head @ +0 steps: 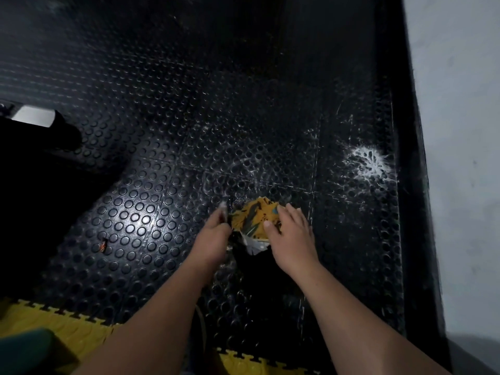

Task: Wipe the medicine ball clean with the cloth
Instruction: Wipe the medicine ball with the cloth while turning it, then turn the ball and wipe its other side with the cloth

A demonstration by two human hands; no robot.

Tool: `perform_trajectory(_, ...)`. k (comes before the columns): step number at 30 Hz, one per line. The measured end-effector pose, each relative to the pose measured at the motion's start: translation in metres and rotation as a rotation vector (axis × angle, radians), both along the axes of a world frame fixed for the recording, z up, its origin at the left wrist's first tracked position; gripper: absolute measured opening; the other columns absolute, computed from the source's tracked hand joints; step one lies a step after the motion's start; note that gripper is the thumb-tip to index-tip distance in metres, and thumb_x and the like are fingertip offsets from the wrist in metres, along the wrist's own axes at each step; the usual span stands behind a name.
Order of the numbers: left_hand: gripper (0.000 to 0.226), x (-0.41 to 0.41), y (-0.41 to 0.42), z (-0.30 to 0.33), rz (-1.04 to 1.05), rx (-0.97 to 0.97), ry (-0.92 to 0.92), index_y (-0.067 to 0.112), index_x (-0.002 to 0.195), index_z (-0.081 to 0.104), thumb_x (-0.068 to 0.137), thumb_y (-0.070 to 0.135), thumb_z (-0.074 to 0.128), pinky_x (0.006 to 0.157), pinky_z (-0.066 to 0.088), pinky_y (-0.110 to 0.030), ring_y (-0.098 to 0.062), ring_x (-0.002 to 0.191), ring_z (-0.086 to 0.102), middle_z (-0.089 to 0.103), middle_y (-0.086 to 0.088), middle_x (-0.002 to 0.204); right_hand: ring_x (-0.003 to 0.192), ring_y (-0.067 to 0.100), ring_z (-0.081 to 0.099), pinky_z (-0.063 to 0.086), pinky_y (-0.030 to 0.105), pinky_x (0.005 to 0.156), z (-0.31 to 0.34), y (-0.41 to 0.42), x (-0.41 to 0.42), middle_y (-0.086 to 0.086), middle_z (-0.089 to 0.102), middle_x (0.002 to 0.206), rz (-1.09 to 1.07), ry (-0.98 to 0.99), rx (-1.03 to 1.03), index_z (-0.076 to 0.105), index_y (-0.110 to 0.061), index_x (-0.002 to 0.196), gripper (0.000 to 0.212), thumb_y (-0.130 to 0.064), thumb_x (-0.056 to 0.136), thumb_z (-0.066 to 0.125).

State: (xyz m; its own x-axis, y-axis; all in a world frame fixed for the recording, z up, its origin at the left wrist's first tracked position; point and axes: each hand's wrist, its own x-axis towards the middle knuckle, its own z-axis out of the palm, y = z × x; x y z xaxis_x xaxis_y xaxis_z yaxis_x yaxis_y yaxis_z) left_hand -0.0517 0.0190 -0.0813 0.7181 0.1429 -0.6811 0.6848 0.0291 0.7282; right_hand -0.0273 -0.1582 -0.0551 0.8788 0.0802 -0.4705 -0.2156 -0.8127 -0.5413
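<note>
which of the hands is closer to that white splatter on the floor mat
Right. The right hand rests on the yellow patterned cloth, below and left of the white splatter. The left hand is farther left, at the cloth's other edge.

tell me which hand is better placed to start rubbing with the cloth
Right, probably. The right hand already lies flat on the yellow patterned cloth, while the left hand only pinches its edge. The medicine ball itself is too dark to make out.

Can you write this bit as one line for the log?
left hand: pinches cloth edge | right hand: rests on yellow patterned cloth | medicine ball: unclear
</note>
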Motion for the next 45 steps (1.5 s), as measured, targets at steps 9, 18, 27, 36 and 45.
perform_trajectory(9,0.108,0.012,-0.030,-0.013,-0.461,0.420,0.055,0.055,0.152,0.015,0.057,0.099,0.039,0.114,0.035,-0.059,-0.043,0.144,0.031,0.018,-0.007,0.159,0.157,0.016,-0.009,0.011,0.047,0.126,-0.012,-0.028,-0.010,-0.014,-0.012,0.170,-0.044,0.198,0.145,-0.002,-0.032,0.163,0.098,-0.059,0.093,0.060)
perform_trajectory(18,0.070,0.013,-0.040,-0.016,-0.382,0.556,0.001,0.041,0.159,0.020,0.096,0.063,0.043,0.114,0.034,-0.059,-0.043,0.144,0.032,0.029,-0.010,0.162,0.155,0.023,-0.014,0.024,0.050,0.120,-0.012,-0.014,-0.021,-0.012,-0.022,0.167,-0.012,0.220,0.050,-0.009,-0.043,0.158,0.123,-0.053,0.076,0.082)
perform_trajectory(27,0.024,0.008,-0.044,-0.008,-0.041,0.524,-0.106,0.017,0.105,0.074,0.102,0.027,0.052,0.068,0.045,-0.032,-0.026,0.082,0.062,0.070,-0.006,0.087,0.155,0.025,-0.017,0.025,0.045,0.120,-0.005,-0.003,-0.020,-0.013,-0.022,0.166,0.045,0.265,-0.038,-0.012,-0.037,0.159,0.120,-0.025,0.081,0.078)
perform_trajectory(36,0.042,0.024,-0.027,-0.013,-0.349,0.542,-0.047,0.043,0.117,0.067,0.092,0.059,0.038,0.112,0.037,-0.060,-0.038,0.134,0.051,0.065,-0.006,0.134,0.154,0.028,-0.021,0.029,0.054,0.120,-0.006,0.012,-0.017,-0.009,-0.029,0.165,0.082,0.285,-0.098,-0.013,-0.039,0.158,0.119,-0.017,0.081,0.076)
perform_trajectory(45,0.038,0.036,-0.036,-0.005,-0.271,0.465,0.030,0.006,0.109,0.068,0.106,0.033,0.043,0.081,0.052,-0.040,-0.036,0.092,0.065,0.071,-0.017,0.099,0.154,0.022,-0.020,0.026,0.051,0.119,-0.014,-0.001,-0.030,-0.019,-0.027,0.162,0.095,0.227,-0.089,-0.013,-0.044,0.155,0.120,-0.033,0.081,0.081)
